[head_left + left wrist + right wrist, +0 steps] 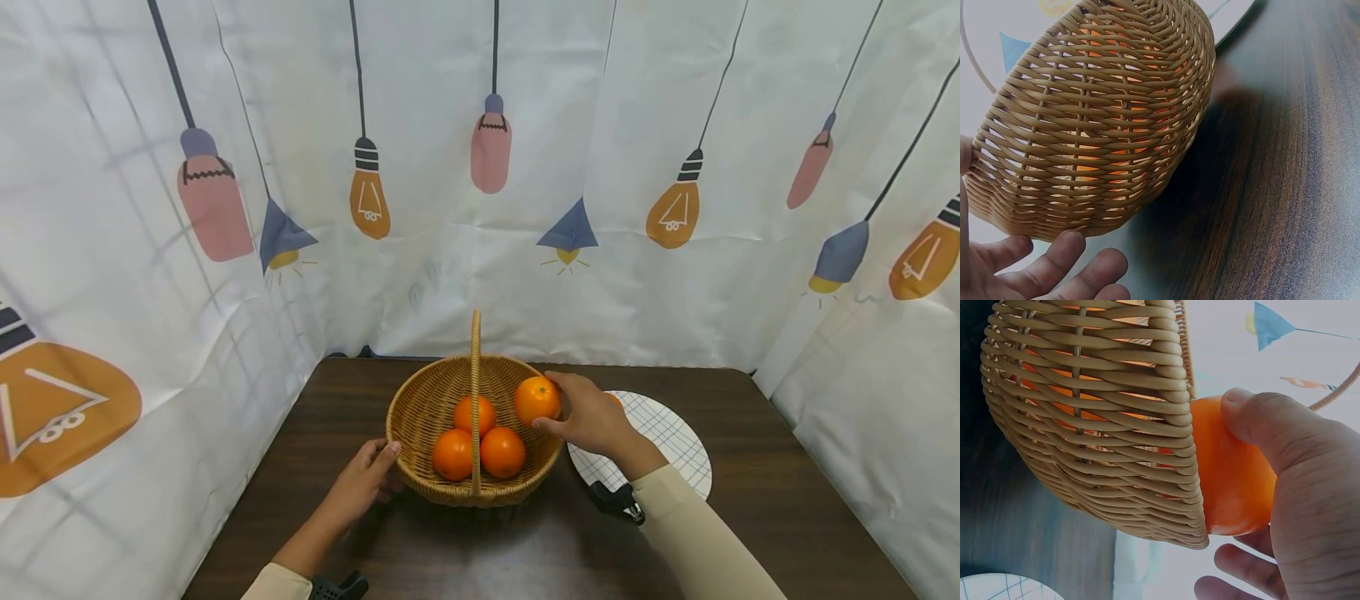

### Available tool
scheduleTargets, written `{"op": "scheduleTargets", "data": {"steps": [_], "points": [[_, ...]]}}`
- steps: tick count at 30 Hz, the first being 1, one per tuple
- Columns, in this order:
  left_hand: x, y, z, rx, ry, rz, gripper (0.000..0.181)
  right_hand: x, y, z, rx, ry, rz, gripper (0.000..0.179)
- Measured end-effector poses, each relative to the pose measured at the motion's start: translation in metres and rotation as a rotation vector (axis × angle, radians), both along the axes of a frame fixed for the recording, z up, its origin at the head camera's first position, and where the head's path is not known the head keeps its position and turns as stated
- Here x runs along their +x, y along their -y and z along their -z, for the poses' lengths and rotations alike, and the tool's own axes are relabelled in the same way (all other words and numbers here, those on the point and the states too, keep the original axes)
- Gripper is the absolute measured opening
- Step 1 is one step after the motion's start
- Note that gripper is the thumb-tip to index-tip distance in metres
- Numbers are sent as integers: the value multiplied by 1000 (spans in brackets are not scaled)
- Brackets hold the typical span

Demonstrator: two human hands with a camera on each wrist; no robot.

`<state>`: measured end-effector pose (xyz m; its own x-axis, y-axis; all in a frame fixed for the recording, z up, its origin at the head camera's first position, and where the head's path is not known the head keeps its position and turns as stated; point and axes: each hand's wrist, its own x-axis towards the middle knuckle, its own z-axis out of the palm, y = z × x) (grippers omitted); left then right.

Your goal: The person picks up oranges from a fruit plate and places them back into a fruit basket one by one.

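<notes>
A round wicker basket (420, 408) with a tall hoop handle stands on the table. Inside lie three oranges, among them a front left orange (452, 456). At the basket's left rim, my left hand (363, 479) pinches the edge, thumb on top; the left wrist view shows the other fingers (1063, 250) by the outer wall. My right hand (596, 417) holds another orange (537, 400) at the right rim. In the right wrist view, the thumb lies over this orange (1229, 475), which is partly hidden behind the woven wall.
A white plate (675, 442) with a grid pattern lies right of the basket, partly under my right forearm. A sliver of something orange (615, 400) shows on it behind my hand. The dark wooden table (750, 475) is bordered by a printed curtain (450, 275).
</notes>
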<state>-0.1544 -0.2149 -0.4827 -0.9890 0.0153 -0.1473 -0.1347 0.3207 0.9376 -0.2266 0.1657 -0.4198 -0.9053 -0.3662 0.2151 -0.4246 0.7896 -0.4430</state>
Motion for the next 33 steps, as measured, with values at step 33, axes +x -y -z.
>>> {"op": "scheduleTargets", "data": {"steps": [33], "points": [[0, -1, 0, 0, 6, 0, 64, 7, -40, 15, -10, 5, 26, 75]]}}
